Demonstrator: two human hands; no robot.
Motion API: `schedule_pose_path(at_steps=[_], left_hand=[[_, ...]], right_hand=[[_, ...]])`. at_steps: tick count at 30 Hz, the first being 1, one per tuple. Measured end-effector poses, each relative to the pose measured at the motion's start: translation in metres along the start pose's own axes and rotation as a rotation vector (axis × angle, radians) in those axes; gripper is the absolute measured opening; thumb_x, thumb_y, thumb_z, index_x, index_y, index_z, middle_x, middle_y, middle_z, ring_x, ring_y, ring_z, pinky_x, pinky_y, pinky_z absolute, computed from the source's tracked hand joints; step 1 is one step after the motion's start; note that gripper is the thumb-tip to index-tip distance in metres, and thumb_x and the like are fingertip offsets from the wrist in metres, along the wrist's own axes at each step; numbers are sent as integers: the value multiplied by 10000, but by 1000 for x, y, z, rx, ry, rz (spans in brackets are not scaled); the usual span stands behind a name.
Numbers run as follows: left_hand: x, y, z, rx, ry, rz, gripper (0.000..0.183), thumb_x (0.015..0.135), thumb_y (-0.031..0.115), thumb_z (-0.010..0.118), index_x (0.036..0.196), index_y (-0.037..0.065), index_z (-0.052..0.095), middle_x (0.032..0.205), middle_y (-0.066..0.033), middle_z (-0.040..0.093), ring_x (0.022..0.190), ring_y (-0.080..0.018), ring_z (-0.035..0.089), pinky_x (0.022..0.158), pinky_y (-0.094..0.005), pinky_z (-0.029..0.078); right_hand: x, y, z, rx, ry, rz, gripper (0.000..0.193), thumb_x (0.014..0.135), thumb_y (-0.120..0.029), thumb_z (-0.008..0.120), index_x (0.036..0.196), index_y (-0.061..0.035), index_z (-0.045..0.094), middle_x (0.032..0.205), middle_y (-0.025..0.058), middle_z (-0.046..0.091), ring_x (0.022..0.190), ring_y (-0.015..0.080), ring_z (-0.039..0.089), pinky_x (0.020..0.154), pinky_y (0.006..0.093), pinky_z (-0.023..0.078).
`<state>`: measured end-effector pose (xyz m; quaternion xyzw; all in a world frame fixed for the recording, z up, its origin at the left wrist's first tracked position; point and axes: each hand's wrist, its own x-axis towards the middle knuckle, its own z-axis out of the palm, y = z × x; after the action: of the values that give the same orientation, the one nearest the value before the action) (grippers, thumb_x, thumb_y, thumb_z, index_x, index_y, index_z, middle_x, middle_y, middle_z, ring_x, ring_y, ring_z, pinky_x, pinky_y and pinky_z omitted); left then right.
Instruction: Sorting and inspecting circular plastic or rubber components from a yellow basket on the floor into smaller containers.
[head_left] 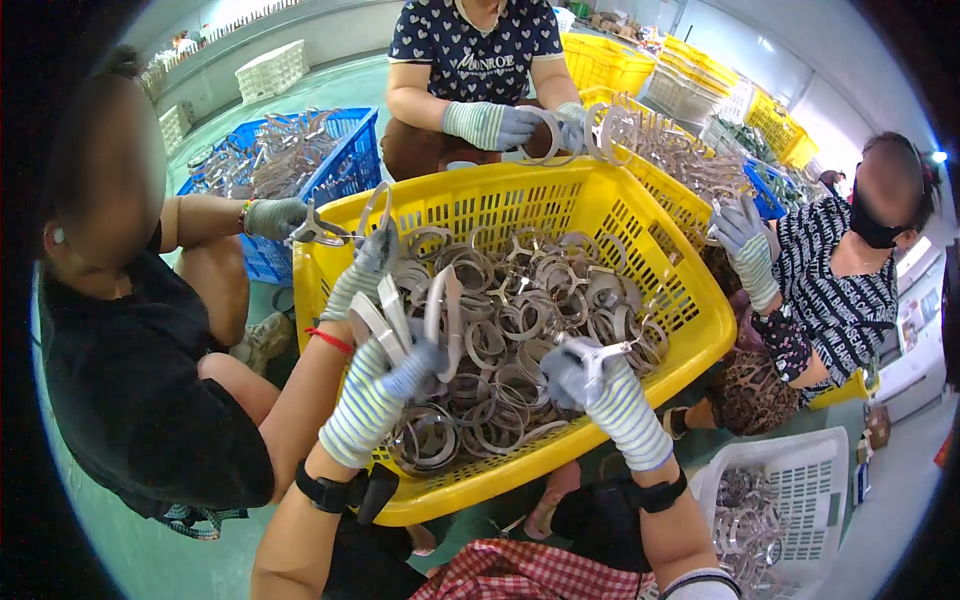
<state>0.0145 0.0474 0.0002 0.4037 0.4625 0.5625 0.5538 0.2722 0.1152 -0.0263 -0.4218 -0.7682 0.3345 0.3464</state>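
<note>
My left hand, in a striped grey-palmed work glove, is closed around several flat metal rings that stand up from its fingers. My right hand, gloved likewise, grips a three-armed metal bracket between thumb and fingers. Both hands are above the near part of a yellow slatted basket. Inside it lies a heap of loose metal rings, some with three-armed brackets among them. How the left fingers wrap the rings is partly blurred.
Co-workers sit around the basket, their gloved hands at its left, far and right sides, some holding metal parts. A blue crate of parts stands far left, a white basket near right. Yellow crates are stacked behind.
</note>
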Motion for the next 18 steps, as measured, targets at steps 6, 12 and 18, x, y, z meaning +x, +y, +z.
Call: schedule_pose_path(at_steps=[6,12,18], left_hand=[[8,0,-17,-82,106,43,260,924,281,547,1058,64,594,773,20,562,545,-29,396,498,-163,298],[-1,11,-10,37,133,49,275,901,307,581,1015,60,624,703,41,557,510,-23,398,468,-174,286],[-6,11,-12,89,87,58,216,885,208,612,1020,40,625,741,8,618,595,-30,503,523,-178,370]], right_hand=[[-5,-25,-2,376,-360,181,328,807,-232,694,1044,-26,603,923,66,641,856,132,605,799,279,474],[-6,-30,-3,203,-444,187,286,835,-243,655,1014,-22,623,915,88,652,817,176,637,760,276,482],[-7,-25,-8,155,-485,112,280,880,-290,578,992,-40,639,876,112,663,772,239,646,717,305,484]])
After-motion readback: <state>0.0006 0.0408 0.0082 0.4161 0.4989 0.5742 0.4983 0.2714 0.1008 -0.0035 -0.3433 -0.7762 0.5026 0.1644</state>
